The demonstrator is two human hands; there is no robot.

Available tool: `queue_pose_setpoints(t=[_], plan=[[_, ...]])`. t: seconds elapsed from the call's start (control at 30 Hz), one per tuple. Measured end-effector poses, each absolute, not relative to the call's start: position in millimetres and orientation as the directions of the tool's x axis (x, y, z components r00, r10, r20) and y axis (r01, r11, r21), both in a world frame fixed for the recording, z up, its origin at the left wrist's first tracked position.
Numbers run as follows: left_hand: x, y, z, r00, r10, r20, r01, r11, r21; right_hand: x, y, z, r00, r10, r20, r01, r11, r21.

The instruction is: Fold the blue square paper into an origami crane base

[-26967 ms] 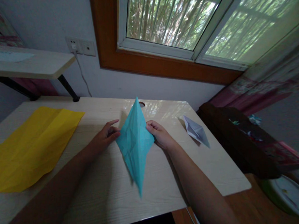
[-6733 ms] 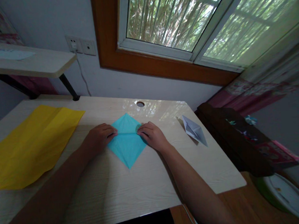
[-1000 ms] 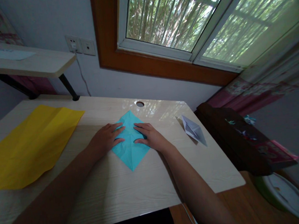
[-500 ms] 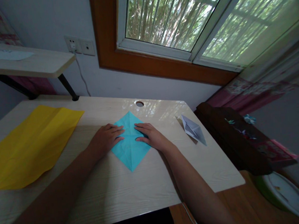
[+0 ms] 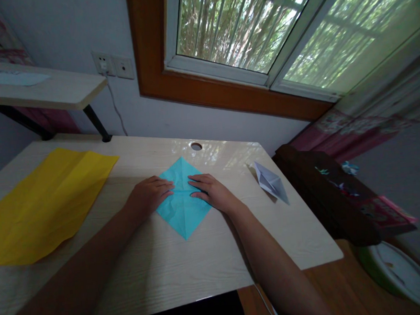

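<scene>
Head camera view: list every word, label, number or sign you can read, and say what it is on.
None is readable.
Blue folded paper, under the left hand and right hand: blank.
Yellow sheet and white folded paper: blank.
Pink item on the dark furniture: print too blurred to read.

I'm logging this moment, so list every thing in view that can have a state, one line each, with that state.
blue paper: folded into a diamond, flat on the desk, pressed by both hands
left hand: open, fingers flat on the paper's left part
right hand: open, fingers flat on the paper's right part
yellow sheet: unfolded, creased, lying flat
white paper model: folded, untouched, apart from the hands
window: shut, as far as can be seen
</scene>
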State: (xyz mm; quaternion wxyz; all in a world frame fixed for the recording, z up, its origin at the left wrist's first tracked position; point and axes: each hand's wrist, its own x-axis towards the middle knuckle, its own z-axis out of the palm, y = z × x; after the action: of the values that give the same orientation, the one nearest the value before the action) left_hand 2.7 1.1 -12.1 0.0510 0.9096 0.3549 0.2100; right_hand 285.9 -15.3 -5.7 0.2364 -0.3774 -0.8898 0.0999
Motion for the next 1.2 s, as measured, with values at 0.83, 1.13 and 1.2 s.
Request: queue_pose_setpoints(t=[0.83, 1.13, 1.2], plan=[[-3, -4, 6, 0.346, 0.788, 0.509, 0.823, -0.516, 0.239, 276, -23, 4, -0.195, 0.866, 0.461, 0.789, 0.418, -0.450], [5, -8, 9, 0.309, 0.792, 0.526, 0.781, -0.527, 0.336, 273, -18, -10, -0.258, 0.944, 0.205, 0.254, 0.271, -0.928], [7, -9, 9, 0.321, 0.798, 0.510, 0.730, -0.552, 0.404, 272, -18, -10, -0.291, 0.942, 0.167, 0.112, 0.207, -0.972]])
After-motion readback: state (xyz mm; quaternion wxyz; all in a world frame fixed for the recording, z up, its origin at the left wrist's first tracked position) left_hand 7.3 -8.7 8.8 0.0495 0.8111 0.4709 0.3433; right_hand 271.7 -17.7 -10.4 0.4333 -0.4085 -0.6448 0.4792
